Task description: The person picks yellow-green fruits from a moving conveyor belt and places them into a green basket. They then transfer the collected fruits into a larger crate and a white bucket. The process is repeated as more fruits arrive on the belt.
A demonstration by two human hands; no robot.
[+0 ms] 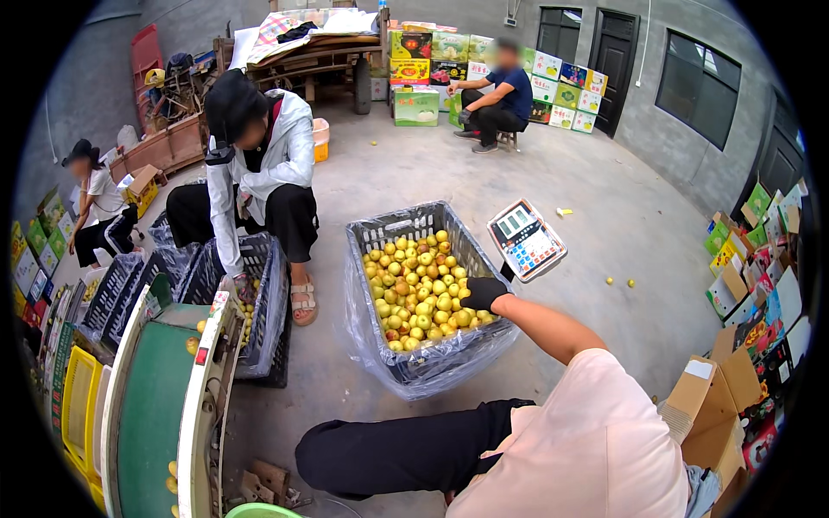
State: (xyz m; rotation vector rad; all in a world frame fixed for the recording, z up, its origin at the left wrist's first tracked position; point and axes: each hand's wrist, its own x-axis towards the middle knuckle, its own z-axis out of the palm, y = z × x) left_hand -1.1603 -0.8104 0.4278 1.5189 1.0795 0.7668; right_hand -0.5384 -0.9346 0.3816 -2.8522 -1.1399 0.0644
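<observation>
My right hand, in a black glove, reaches over the right side of a dark plastic crate lined with clear plastic film. Its fingers touch the round yellow-green fruits, some with brown patches, that fill much of the crate. Whether they grip a fruit is hidden. My left hand is out of view. Just beyond my right hand, a digital scale's display and keypad unit stands tilted on a dark post. My bent leg in dark trousers lies below the crate.
A green conveyor belt with white side rails runs at the left. Beside it a person in a light jacket reaches into a lined crate. Opened cardboard boxes stand at right. Two more people sit farther off.
</observation>
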